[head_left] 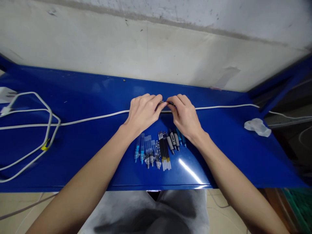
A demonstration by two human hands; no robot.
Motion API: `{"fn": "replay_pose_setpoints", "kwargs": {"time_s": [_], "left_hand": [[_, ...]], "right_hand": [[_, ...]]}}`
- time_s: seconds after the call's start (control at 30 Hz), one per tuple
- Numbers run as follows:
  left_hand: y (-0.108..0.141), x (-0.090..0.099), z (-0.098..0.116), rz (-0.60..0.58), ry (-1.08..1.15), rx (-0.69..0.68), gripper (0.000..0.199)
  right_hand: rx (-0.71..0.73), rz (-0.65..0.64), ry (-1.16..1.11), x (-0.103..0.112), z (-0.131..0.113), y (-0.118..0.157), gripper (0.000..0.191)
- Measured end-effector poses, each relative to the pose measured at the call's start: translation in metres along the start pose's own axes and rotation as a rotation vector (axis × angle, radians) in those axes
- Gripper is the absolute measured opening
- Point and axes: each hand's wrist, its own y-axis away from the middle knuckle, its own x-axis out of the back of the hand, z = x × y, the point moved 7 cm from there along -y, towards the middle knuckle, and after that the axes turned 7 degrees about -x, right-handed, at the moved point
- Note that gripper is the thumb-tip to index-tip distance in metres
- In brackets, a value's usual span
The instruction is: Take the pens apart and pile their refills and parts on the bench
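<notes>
My left hand (pixel 143 110) and my right hand (pixel 184 112) meet above the blue table, fingertips nearly touching. Between them they pinch a thin dark pen part (pixel 171 103); fingers cover most of it, so its full shape is hidden. Just below the hands lie pen parts in a row. At the left are clear tubes with light blue ends (pixel 142 149), beside clear tubes with dark ends (pixel 151 156). Several ink refills (pixel 165 151) with pale tips lie in the middle. Grey-gripped pen barrels (pixel 173 141) and blue ones (pixel 180 138) are at the right, near my right wrist.
A white cable (pixel 97 117) runs across the blue table (pixel 92 162) behind the parts and passes beneath my hands. Its loops and a white plug (pixel 7 96) lie at the left. Crumpled clear plastic (pixel 257 127) sits at the right. A pale wall (pixel 109 42) stands behind.
</notes>
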Motion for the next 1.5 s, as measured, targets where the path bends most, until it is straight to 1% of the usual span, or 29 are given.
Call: {"fn": "replay_pose_setpoints", "kwargs": {"time_s": [0.17,0.3,0.43,0.57,0.77,0.97,1.1,1.37,1.5], "left_hand": [[-0.002,0.000,0.008,0.013,-0.037,-0.127,0.039],[-0.002,0.001,0.011,0.016,-0.047,-0.157,0.034],[-0.002,0.001,0.014,0.017,-0.081,-0.180,0.033],[-0.002,0.002,0.011,0.030,-0.072,-0.149,0.033],[-0.001,0.002,0.001,0.043,-0.002,-0.065,0.032],[-0.001,0.002,-0.004,0.057,-0.003,-0.031,0.031],[0.000,0.003,-0.009,0.080,0.003,0.002,0.032],[0.000,0.003,-0.013,0.155,0.045,0.024,0.027],[0.000,0.003,-0.014,0.153,0.075,0.050,0.025]], "right_hand": [[-0.018,0.002,0.011,0.001,0.001,-0.001,0.016],[-0.025,0.025,-0.003,0.002,0.000,-0.002,0.015],[-0.012,0.060,-0.016,0.005,-0.003,-0.002,0.016],[-0.006,0.094,-0.012,0.009,-0.001,-0.002,0.017],[-0.040,0.143,0.040,0.015,0.006,-0.003,0.020],[-0.054,0.143,-0.014,0.016,0.010,-0.002,0.017],[-0.082,0.185,-0.059,0.020,0.014,-0.001,0.017],[-0.124,0.207,-0.127,0.021,0.013,0.001,0.017],[-0.148,0.219,-0.123,0.022,0.012,0.001,0.020]]}}
